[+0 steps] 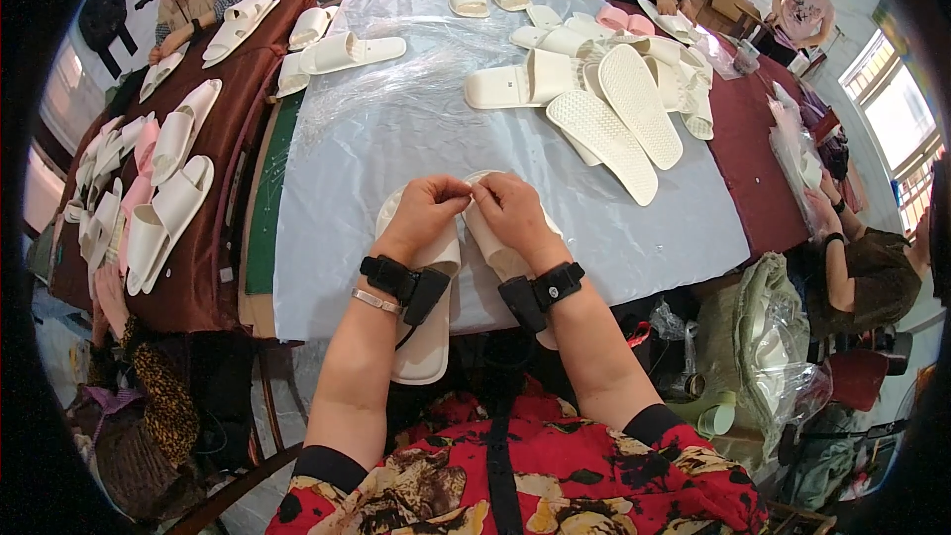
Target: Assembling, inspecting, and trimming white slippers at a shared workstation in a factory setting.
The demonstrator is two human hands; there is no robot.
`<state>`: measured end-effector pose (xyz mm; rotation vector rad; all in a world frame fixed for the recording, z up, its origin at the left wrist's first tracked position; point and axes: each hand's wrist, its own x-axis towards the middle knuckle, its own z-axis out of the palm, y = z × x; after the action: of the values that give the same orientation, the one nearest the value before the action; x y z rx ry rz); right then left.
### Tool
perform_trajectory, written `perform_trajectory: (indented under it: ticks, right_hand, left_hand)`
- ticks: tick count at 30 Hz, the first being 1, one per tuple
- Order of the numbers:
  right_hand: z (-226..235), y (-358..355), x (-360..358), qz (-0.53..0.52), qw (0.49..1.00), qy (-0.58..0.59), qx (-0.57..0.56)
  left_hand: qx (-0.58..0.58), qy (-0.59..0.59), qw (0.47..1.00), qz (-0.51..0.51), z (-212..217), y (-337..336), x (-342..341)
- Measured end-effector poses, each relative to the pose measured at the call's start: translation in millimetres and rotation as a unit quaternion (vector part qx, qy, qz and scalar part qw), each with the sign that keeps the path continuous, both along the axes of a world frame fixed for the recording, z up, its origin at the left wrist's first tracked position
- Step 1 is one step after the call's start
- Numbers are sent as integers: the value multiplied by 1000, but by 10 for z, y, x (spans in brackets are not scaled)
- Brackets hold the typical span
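Two cream slippers lie side by side in front of me at the near edge of the table: the left slipper (424, 342), its heel jutting past the edge, and the right slipper (492, 250). Over the left one is my left hand (424, 218), its fingers pinched together. My right hand (511, 216) is above the right slipper, thumb and fingertips also closed in a pinch. The fingertips of both hands almost meet between the slippers' far ends. Whatever they pinch is too small or hidden to make out. Both wrists carry black strapped devices.
Loose cream slippers (619, 104) are heaped at the far right of the pale-covered table (396, 139). Clear plastic film (367, 94) lies at the far left, near more slippers (347, 52). Co-workers handle slippers at dark red side tables (233, 238). A sack (758, 337) stands at right.
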<state>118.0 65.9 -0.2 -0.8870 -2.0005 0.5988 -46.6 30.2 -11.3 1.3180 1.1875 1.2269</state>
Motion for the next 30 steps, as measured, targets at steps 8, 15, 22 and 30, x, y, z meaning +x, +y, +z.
perform_trajectory:
  ticks: [8, 15, 22, 30]
  right_hand:
    - [17, 25, 28, 32, 998, -41, -47]
    - [-10, 5, 7, 15, 1000, -21, 0]
    - [9, -12, -4, -2, 999, -14, -30]
    - [14, 37, 13, 28, 998, -40, -41]
  left_hand:
    - [-1, -13, 1000, -3, -36, 6, -4]
    - [-5, -11, 1000, -13, 3, -8, 10]
    - [-15, -25, 999, -18, 30, -9, 13]
    - [-7, -19, 1000, -11, 18, -15, 14]
